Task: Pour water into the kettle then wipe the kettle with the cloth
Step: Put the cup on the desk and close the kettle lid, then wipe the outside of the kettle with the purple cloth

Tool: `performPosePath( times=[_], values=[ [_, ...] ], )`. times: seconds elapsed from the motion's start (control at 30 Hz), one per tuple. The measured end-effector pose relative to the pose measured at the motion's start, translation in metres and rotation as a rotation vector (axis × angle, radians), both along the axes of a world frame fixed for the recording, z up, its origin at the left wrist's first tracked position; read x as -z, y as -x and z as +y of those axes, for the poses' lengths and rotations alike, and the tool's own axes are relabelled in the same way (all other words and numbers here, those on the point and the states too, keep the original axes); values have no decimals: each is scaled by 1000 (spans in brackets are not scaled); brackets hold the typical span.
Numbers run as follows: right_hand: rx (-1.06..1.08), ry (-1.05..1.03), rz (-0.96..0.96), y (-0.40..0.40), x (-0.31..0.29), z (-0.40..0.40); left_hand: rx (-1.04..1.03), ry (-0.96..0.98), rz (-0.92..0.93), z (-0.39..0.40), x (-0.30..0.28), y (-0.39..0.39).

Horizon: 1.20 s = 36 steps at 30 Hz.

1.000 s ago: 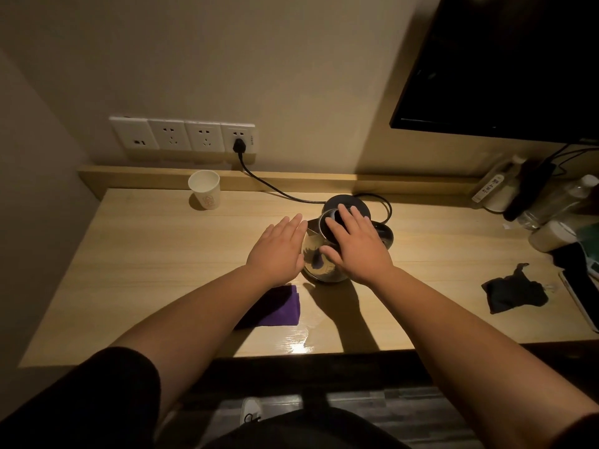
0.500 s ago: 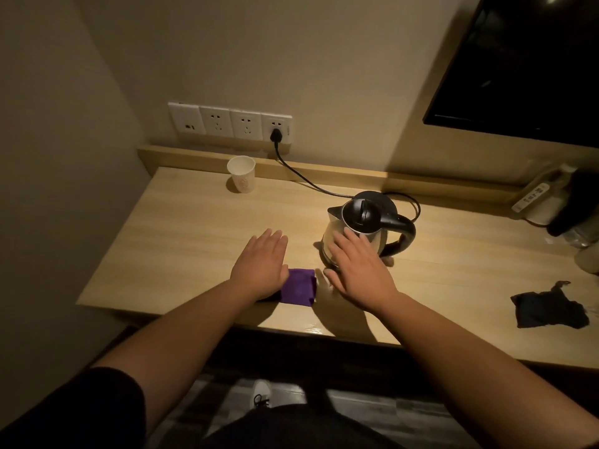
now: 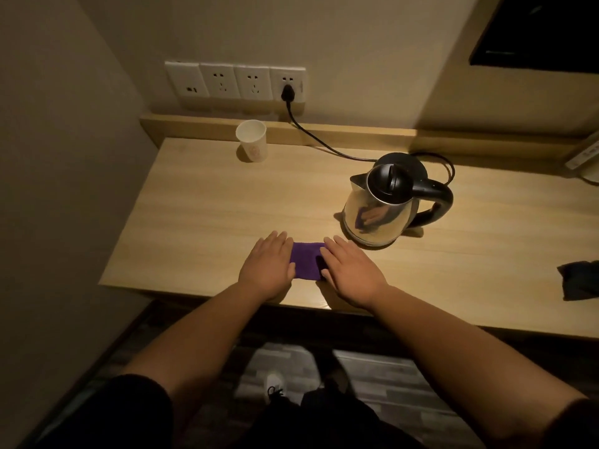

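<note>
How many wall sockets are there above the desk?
4, in a row on the wall: the first farthest left, the second, the third, and the fourth, which has the black plug in it.

- Pale wooden surface (image 3: 201, 202) against the wall.
- Paper cup (image 3: 252, 145) near the back edge.
- Kettle (image 3: 382, 215) upright, right of centre.
- Purple cloth (image 3: 306, 264) near the front edge, both hands flat on its ends.
- Dark cloth (image 3: 578, 281) far right.

Both arms reach forward, left hand (image 3: 266, 266) and right hand (image 3: 351, 272) lying flat, palms down, fingers extended, side by side.
</note>
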State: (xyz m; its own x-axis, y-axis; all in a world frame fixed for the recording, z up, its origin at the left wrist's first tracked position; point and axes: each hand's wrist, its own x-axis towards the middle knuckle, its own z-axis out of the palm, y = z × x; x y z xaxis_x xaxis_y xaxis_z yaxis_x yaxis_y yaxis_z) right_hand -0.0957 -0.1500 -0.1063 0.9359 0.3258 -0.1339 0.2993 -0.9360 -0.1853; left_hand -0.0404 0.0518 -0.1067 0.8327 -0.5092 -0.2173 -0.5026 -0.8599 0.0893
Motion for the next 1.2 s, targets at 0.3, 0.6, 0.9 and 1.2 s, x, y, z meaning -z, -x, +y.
performPosePath(
  times=[0.3, 0.6, 0.9, 1.2],
  values=[
    [102, 53, 106, 0, 50, 7, 229, -25, 54, -14, 51, -15],
    [158, 30, 80, 13, 56, 17, 316, 16, 26, -2, 69, -10],
    [171, 38, 106, 45, 54, 38, 369, 54, -36, 18, 67, 18],
    [182, 20, 119, 59, 50, 48, 442, 7, -115, 20, 60, 27]
  ],
)
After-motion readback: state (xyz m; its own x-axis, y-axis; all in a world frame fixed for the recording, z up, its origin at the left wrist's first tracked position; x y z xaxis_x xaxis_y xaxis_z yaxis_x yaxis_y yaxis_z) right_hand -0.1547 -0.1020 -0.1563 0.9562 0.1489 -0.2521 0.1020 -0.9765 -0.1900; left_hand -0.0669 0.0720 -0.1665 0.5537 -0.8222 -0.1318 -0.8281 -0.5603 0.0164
